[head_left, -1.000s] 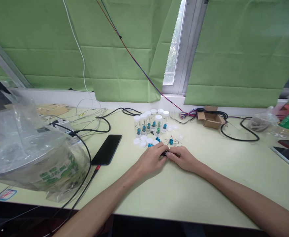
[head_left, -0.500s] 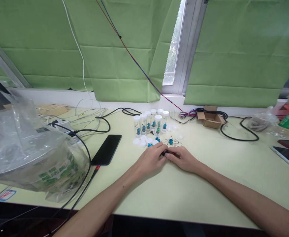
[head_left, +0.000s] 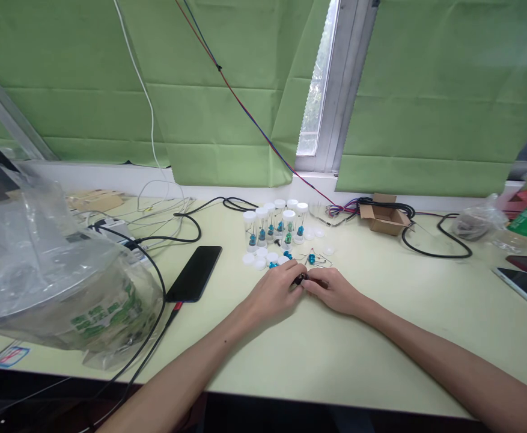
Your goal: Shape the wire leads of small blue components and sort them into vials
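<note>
My left hand (head_left: 281, 287) is closed around a small dark piece (head_left: 299, 279), mostly hidden by the fingers. From the right, my right hand (head_left: 332, 290) pinches at the same piece, its fingertips meeting the left ones. Just beyond the hands lie loose blue parts (head_left: 288, 255) and a blue part with thin wire leads (head_left: 312, 258). Several clear tubes with white caps (head_left: 262, 227) stand upright behind them, each with a blue or green part inside. Loose white caps (head_left: 260, 263) lie in front of the tubes.
A black phone (head_left: 194, 273) on a cable lies to the left, beside a large bowl in a plastic bag (head_left: 101, 307). An opened cardboard box (head_left: 384, 216) and coiled black cables (head_left: 438, 251) sit at the back right. More phones (head_left: 524, 288) are at the right edge.
Both hands stay in the same place. The fingers have shifted very slightly around the dark piece; a little more of it shows between them.
</note>
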Demonstrator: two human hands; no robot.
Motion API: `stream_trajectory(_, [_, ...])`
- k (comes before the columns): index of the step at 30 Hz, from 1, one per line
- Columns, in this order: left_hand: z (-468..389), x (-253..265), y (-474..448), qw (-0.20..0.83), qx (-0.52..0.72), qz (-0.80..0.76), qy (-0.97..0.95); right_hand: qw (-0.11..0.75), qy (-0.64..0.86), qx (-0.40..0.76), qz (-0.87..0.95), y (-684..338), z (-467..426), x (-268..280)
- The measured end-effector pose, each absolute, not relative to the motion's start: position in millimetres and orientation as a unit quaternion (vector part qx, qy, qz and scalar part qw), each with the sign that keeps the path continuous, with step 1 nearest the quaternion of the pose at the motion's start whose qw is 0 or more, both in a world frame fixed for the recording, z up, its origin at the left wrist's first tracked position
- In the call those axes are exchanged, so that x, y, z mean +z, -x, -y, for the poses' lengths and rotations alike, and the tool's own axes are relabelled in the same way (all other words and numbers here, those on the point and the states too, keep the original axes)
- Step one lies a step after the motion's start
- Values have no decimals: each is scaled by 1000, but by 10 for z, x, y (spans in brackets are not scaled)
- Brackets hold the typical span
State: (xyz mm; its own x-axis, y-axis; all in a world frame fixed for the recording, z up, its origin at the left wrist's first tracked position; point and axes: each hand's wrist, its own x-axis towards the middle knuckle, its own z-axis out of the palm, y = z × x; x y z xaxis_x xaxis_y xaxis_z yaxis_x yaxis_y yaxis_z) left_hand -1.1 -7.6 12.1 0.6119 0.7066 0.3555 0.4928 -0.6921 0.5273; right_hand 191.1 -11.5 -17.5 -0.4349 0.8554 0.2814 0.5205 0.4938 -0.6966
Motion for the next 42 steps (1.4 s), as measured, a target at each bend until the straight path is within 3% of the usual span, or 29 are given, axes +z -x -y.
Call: stream_trajectory(42, [89,140,13,188,270,-339,-881,311,425,238,816,-1913,109,-176])
